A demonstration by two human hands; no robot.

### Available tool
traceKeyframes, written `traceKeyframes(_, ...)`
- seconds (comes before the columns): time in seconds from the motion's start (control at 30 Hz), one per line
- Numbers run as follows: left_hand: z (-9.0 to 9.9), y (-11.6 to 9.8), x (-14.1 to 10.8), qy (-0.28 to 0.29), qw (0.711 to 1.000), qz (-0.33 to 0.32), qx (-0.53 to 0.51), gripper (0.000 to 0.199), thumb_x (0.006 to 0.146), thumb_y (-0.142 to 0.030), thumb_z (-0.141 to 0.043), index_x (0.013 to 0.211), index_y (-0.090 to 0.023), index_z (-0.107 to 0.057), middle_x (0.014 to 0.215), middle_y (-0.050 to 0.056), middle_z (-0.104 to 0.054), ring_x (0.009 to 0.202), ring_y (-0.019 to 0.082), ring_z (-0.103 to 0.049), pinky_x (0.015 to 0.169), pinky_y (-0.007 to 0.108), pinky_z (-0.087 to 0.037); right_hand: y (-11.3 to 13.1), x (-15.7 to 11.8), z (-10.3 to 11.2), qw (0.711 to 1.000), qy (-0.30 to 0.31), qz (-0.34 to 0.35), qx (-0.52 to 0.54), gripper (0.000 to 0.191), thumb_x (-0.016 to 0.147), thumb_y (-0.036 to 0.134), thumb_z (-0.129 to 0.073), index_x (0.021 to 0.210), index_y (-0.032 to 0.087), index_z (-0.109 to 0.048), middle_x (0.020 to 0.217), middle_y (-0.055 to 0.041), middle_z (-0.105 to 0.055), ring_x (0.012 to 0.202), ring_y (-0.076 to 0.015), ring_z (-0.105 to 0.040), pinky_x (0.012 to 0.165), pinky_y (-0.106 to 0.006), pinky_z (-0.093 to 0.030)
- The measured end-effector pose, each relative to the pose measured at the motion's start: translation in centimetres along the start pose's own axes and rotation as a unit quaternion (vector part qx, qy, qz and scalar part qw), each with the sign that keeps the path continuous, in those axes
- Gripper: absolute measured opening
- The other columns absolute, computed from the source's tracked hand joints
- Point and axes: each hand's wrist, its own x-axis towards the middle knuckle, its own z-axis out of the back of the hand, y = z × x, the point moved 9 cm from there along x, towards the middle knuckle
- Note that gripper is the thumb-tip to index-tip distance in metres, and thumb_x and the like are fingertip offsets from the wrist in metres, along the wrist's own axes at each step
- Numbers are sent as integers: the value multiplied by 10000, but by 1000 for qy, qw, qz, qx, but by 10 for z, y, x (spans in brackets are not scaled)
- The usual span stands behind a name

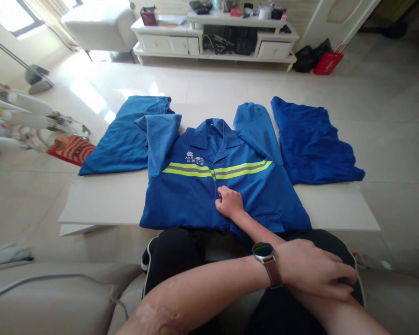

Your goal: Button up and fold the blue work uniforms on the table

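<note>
- Here's the blue work jacket [192,200], front up on the white table [101,200] before me, its reflective band [190,170] running across the chest.
- Body spread broad, front edges meeting around the band, collar [199,137] open above.
- Not all neat: the sleeves lie unevenly, the left-hand one [164,139] bent back, the right-hand one [253,125] reaching up beside the collar, and the bottom is rumpled at my knees.
- My right hand [230,202] is on the front opening just below the band, fingers curled in; whether they pinch cloth or a button, I can't tell.
- My left hand [314,267], wrist wearing a watch [263,251], lies across my right forearm, fingers loosely bent, half open, nothing seen in it.
- Edges now: the jacket's bottom comes right to the near table edge, by my black trousers [178,251].
- Blue cloth [120,139] on the left touches the bent sleeve; darker blue cloth [310,144] lies close on the right, so sideways room looks tight up there.
- Nearer me, bare tabletop flanks the jacket on both sides; my crossed arms, I'd judge, limit my reach more.
</note>
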Motion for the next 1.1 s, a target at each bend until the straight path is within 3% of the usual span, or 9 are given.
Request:
traceKeyframes(0.37,-1,1,0,-19,999,0,31,383,1031,-498,-403,961,-205,-640,1145,43,-720,969,199,-706,707,341,-499,0,0,0,1000,-14,12,-6,139,858,236,-523,951,227,-626,992,-37,-677,836,-192,-616,674,-308,-341)
traceKeyframes(1.1,2,-2,-2,-36,998,-8,47,355,1038,-452,-389,1162,-231,-638,1158,43,-712,989,199,-703,710,338,-501,0,0,-1,1000,-17,14,-2,142,858,236,-530,959,227,-630,1013,-36,-682,837,-190,-616,677,-309,-344)
